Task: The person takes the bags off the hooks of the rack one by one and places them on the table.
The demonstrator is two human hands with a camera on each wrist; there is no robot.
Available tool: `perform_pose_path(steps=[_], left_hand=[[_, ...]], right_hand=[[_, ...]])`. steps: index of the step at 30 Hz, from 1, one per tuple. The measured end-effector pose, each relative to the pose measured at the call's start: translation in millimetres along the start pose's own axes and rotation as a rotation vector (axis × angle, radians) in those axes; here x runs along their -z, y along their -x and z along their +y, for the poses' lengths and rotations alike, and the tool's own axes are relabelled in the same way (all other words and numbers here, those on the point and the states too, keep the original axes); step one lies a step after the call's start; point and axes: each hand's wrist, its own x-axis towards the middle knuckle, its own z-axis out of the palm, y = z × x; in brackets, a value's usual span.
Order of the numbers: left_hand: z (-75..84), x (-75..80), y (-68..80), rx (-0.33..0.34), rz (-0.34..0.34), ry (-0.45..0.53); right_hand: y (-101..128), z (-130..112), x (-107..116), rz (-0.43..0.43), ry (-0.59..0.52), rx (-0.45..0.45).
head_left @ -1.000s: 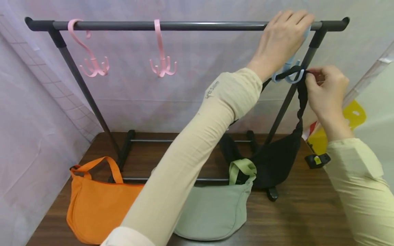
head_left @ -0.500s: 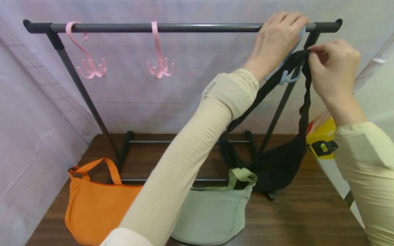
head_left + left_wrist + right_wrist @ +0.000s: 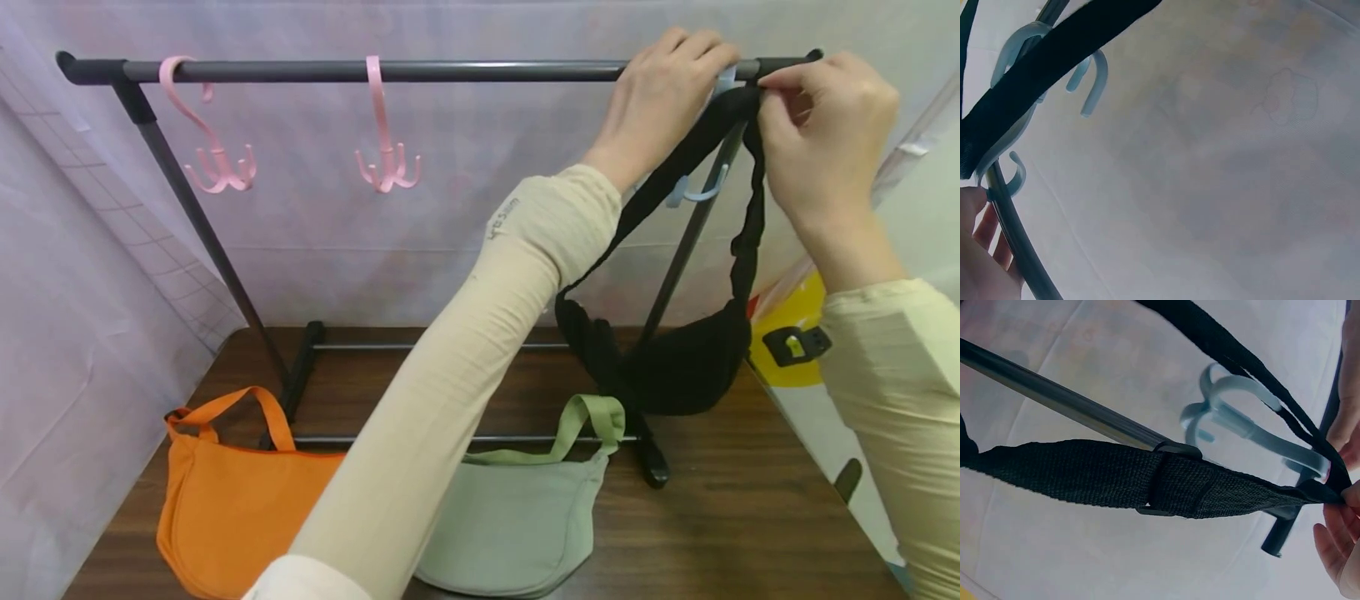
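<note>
A black shoulder bag (image 3: 693, 367) hangs by its strap (image 3: 667, 175) at the right end of a dark metal rack (image 3: 487, 71), its body tilted. My right hand (image 3: 832, 142) pinches the top of that strap between thumb and fingers, level with the rail. A light-blue multi-prong hook (image 3: 1229, 419) hangs from the rail; the strap crosses in front of it in the head view. My left hand (image 3: 667, 96) grips the hook's top at the rail, fingers over the bar. In the right wrist view, a slider buckle (image 3: 1175, 450) shows on the webbing.
Two pink hooks, one at the left (image 3: 222, 172) and one nearer the middle (image 3: 387, 167), hang on the rail. On the wooden table (image 3: 720, 525) lie an orange bag (image 3: 240, 508) and a sage-green bag (image 3: 525, 517). A yellow-and-white panel (image 3: 798, 367) stands behind my right forearm.
My right hand has risen with the black strap from the blue hook's prongs up to rail height, and the bag's body has lifted. My left hand has stayed at the rail.
</note>
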Motion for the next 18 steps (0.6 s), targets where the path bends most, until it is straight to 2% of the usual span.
perform_pose_path(steps=[9, 13, 18], left_hand=[[-2.8, -2.2, -0.4, -0.001, -0.005, 0.049], [-4.8, -2.9, -2.2, 0.010, -0.011, 0.077], [-8.2, -3.3, -4.3, 0.029, -0.029, 0.108]], right_hand=[[-8.5, -3.8, 7.8, 0.015, 0.026, -0.021], [-14.4, -5.9, 9.0, 0.040, 0.041, -0.001], [-15.7, -7.4, 4.7, 0.019, 0.055, 0.040]])
